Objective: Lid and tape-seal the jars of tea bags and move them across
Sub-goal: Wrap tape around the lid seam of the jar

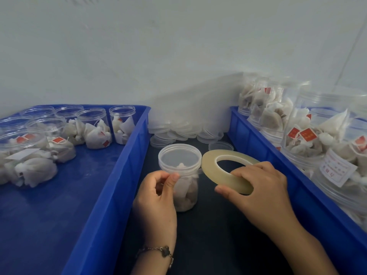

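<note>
A clear plastic jar (185,192) of tea bags stands upright on the dark table between two blue trays, with a translucent lid (179,158) on top. My left hand (158,201) grips the jar at its left side, thumb and fingers curled just under the lid. My right hand (258,192) holds a flat roll of clear tape (213,164) by its near edge, fingers through the hole. The roll lies tilted right beside the lid and touches the jar's right side.
The left blue tray (111,187) holds several open jars (97,128) of tea bags. The right blue tray (264,155) holds several jars (309,139) stacked. A pile of loose lids (178,132) lies at the back between the trays, by the wall.
</note>
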